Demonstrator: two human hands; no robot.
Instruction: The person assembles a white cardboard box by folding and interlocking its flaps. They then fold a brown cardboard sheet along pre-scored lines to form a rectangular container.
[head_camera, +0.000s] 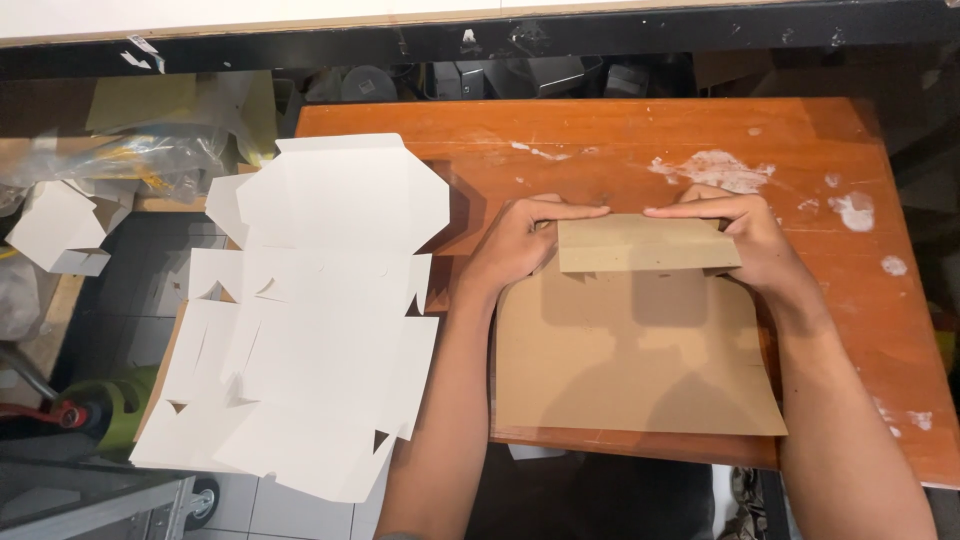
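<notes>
Left hand and right hand pinch the brown cardboard's folded far flap, seemingly upright.

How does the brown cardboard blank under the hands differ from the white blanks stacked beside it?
The brown cardboard blank has its far flap folded over; the white blanks lie fully flat. The left hand and right hand press the brown one; nobody touches the white ones, which overhang the wooden table. Both are die-cut sheets.
</notes>
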